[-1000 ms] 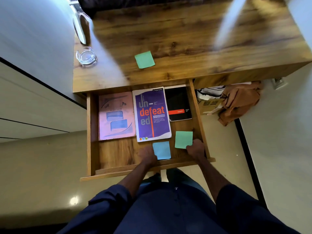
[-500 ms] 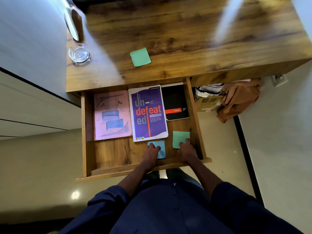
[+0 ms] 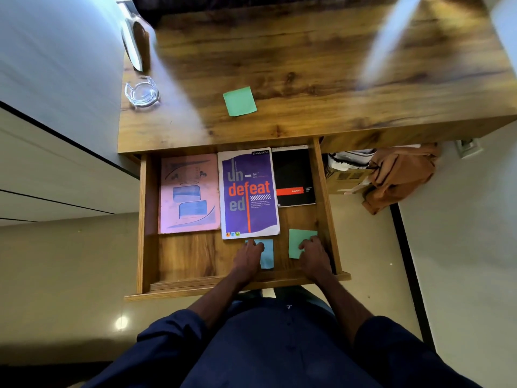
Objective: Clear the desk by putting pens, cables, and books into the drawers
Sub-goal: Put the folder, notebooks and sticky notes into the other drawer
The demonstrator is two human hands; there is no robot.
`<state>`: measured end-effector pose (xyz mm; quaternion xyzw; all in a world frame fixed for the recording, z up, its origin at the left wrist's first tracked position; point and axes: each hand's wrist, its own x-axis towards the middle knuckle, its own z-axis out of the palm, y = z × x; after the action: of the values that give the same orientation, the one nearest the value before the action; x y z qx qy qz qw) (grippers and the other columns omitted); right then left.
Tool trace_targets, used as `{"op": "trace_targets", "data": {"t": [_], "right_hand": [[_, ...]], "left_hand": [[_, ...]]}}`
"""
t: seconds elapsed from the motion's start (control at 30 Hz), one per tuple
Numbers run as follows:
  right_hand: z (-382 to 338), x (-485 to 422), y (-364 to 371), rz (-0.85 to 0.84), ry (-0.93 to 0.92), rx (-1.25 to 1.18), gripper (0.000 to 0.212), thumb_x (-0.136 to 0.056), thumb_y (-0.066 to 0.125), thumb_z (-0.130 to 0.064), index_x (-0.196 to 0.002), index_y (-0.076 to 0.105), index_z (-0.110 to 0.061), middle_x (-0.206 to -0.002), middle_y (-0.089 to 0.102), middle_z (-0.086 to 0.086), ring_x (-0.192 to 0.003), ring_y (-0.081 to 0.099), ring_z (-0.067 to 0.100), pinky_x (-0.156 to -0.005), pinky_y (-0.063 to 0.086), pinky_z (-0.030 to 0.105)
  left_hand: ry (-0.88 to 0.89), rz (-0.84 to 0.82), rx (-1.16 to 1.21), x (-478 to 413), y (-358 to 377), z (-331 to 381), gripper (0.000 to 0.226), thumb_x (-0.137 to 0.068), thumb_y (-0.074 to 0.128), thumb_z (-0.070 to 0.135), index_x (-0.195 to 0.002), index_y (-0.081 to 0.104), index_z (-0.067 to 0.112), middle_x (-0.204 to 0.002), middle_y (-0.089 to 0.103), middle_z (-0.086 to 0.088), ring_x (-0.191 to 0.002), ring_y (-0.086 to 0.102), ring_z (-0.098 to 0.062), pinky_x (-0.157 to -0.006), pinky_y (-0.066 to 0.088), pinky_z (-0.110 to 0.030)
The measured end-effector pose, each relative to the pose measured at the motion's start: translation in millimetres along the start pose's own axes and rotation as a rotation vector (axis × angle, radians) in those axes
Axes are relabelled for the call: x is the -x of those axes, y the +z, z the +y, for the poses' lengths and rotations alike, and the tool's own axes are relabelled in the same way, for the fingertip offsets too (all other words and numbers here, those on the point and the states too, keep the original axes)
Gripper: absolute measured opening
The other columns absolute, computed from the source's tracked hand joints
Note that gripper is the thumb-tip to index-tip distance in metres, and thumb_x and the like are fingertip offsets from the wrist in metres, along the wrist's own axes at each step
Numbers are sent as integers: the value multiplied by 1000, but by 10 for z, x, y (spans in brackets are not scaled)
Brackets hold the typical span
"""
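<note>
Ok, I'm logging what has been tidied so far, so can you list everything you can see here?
desk: one, brown wood, top of view
drawer: one, brown wood, pulled open under the desk
pink book: one, pink, drawer's left
purple notebook: one, purple, drawer's middle
black notebook: one, black, drawer's right
green sticky note: one, green, on the desk
second green sticky note: one, green, drawer's front right
blue sticky note: one, blue, drawer's front
glass ashtray: one, clear, desk's left edge
cloth: one, brown, floor right of the drawer
left hand: one, on the blue sticky note
right hand: one, on the second green sticky note
</note>
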<state>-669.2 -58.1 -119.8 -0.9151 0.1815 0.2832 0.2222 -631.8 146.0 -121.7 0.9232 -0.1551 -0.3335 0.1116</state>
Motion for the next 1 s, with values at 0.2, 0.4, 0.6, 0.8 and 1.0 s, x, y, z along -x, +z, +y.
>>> {"op": "trace_targets", "data": {"t": [0.2,0.4,0.6,0.8,1.0], "right_hand": [[-422,-353,-360,176,-206,-126,17,-90,69,-15,-105,69,-7,-114,63,9,-109,59,21,-88,46,25],[-1316,-965,-945,404,-369,-363,18,-87,56,3,-91,68,-11,-101,62,9,-90,61,18,-75,51,26],[-2213,-1562,-1394,495,-482,-292,25,-84,58,-1,-105,64,-13,-112,59,5,-104,57,18,-87,47,27],[-2700,-2426,-1590,524,-362,-169,41,-86,69,-18,-121,56,-1,-135,49,24,-126,48,38,-104,41,42],[-3127,-2890,-1698,520,9,-187,73,-83,74,-42,-132,44,3,-134,49,24,-125,47,40,-99,44,46]], "left_hand": [[-118,210,93,-72,-484,22,25,-94,54,7,-117,59,15,-114,62,-6,-98,62,-23,-71,46,-29],[-146,475,106,-397,-1427,-267,30,-88,55,4,-115,62,17,-115,62,-4,-96,64,-26,-67,41,-31],[-107,672,2,-1008,-2375,-884,33,-76,58,4,-108,57,11,-113,55,-13,-103,52,-33,-73,55,-42],[-255,452,-177,-1610,-2848,-1562,46,-95,44,23,-138,41,9,-141,42,-29,-125,46,-44,-102,44,-49],[-209,213,-311,-1818,-2731,-1785,65,-106,34,25,-158,1,4,-158,5,-38,-146,14,-55,-110,38,-60]]}}
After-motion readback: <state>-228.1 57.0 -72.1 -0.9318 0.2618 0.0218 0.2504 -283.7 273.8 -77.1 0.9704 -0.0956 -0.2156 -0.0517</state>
